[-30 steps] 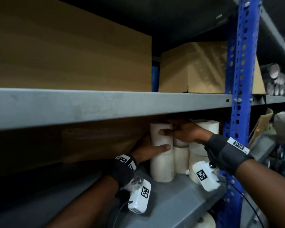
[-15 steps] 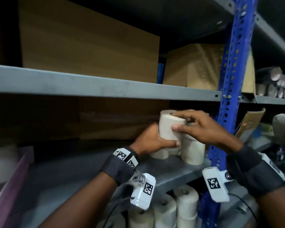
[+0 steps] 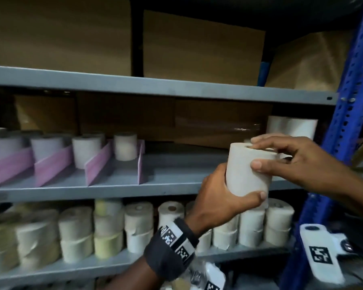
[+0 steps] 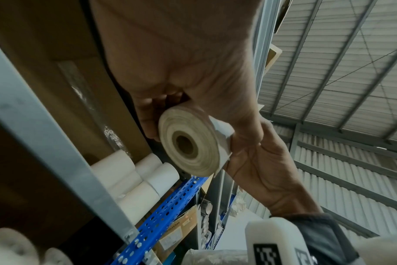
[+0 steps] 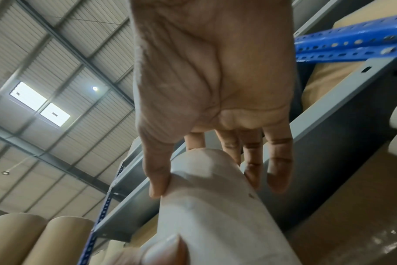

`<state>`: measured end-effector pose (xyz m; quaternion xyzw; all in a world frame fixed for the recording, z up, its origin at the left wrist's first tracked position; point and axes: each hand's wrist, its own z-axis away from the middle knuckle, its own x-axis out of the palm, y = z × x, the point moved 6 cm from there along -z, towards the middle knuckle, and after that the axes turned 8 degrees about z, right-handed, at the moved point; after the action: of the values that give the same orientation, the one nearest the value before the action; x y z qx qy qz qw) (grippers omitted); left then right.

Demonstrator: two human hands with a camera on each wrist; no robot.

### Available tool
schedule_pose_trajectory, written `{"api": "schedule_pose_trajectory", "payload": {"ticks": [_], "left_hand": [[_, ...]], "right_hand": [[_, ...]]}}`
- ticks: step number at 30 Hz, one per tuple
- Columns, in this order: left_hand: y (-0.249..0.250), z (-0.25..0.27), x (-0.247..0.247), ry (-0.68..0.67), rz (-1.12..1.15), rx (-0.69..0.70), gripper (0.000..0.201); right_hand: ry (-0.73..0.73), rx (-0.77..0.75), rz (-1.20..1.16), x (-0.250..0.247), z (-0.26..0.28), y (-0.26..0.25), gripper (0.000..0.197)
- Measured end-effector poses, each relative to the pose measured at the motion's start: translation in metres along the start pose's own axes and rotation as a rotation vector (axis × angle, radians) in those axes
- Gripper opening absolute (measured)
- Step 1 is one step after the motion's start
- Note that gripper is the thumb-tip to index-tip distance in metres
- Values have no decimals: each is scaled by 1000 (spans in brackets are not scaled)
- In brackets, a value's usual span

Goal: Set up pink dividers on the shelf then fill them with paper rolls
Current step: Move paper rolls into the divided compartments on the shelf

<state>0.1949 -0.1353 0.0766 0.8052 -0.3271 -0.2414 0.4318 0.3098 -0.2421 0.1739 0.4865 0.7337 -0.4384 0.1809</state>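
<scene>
Both hands (image 3: pixel 222 197) around paper roll (image 3: pixel 248 170)

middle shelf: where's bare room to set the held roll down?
Bare grey middle shelf between the rightmost pink divider and the stacked rolls by the blue upright. Also in front of the roll in the last lane. Lanes further left and the lower shelf are crowded.
</scene>
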Motion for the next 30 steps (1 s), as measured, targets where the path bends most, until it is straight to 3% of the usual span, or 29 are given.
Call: {"api": "schedule_pose_trajectory", "payload": {"ticks": [7, 16, 19, 24, 30], "left_hand": [[6, 85, -49, 93, -39, 9, 72], [6, 176, -125, 201, -145, -3, 68], [5, 201, -149, 211, -156, -4, 68], [3, 228, -178, 257, -145, 6, 67], [11, 230, -212, 425, -344, 110, 71]], "right_hand": [[-269, -90, 35, 52, 17, -52, 55], [-505, -167, 55, 142, 29, -116, 46], [-511, -190, 1, 172, 36, -138, 39], [-469, -205, -4, 205, 34, -160, 46], [-403, -230, 67, 223, -6, -174, 43]]}}
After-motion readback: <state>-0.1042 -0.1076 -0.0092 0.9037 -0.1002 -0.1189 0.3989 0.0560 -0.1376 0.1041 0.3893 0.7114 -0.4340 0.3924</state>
